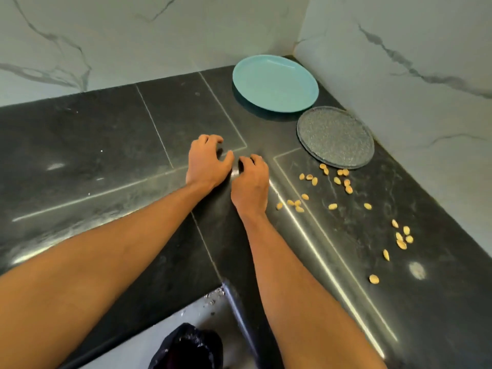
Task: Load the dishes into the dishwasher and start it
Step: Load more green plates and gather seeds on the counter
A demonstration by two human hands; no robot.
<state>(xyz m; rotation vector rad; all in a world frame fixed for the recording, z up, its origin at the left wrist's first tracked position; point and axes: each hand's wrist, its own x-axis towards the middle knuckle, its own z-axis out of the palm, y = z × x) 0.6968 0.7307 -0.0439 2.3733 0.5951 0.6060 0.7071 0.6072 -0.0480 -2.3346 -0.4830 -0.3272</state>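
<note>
Bench (pixel 80 145) corner, seen from your head: your left hand (pixel 206 163) and right hand (pixel 250 181) rest side by side, fingers curled, tips on the dark stone, nothing visible in either. Far in the corner sits a teal plate (pixel 275 83), just beside a grey plate (pixel 335 137). Nut shells (pixel 346 182) lie scattered right of your right hand.

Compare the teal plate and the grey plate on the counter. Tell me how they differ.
Colour: the teal plate is plain and smooth, the grey plate speckled. Size: the teal plate looks larger than the grey plate. Place: the teal plate sits deeper in the corner; the grey plate is nearer, with nut pieces scattered by its near edge. Both are round, empty and flat on the counter.
</note>
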